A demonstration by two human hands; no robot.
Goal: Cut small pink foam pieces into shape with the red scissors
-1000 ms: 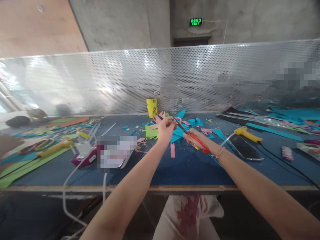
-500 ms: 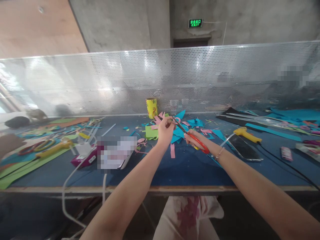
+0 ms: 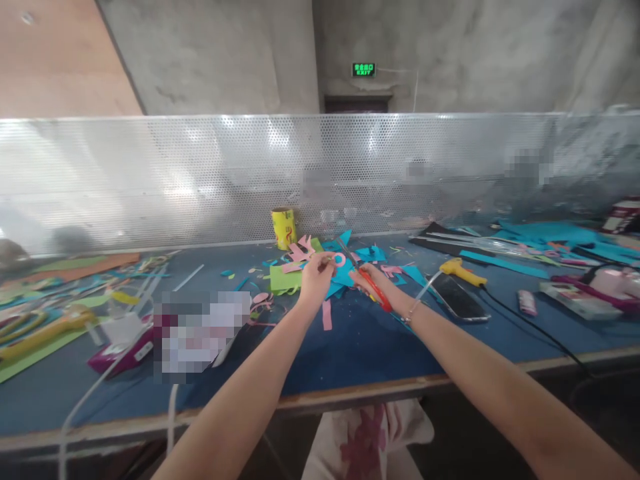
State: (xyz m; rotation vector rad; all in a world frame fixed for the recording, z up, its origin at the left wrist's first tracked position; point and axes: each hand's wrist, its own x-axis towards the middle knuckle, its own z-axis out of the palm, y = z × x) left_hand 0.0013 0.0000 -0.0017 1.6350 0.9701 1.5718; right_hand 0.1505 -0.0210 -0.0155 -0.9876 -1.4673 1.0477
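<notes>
My left hand (image 3: 317,272) is closed, its fingertips pinching a small pink ring (image 3: 343,257) that looks cut from felt or paper. In my right hand (image 3: 376,279) is a pair of scissors (image 3: 379,294) with red handles, its blades pointing up and to the left, just right of the ring. Whether the blades touch the ring I cannot tell. Beneath both hands lies a pile of blue scraps (image 3: 340,279), with a pink strip (image 3: 327,315) in front and a green piece (image 3: 278,279) at the left.
A yellow roll (image 3: 284,229) stands by the perforated metal screen (image 3: 230,180). At the right are a yellow glue gun (image 3: 463,271) with a black cord and a dark phone (image 3: 457,298). A purple power strip (image 3: 123,353) and a partly blurred device (image 3: 233,327) sit at the left.
The view has swung to the right and tilted up slightly. The scissor blades have come away from my left fingertips, and the pink ring now shows plainly between the hands.
</notes>
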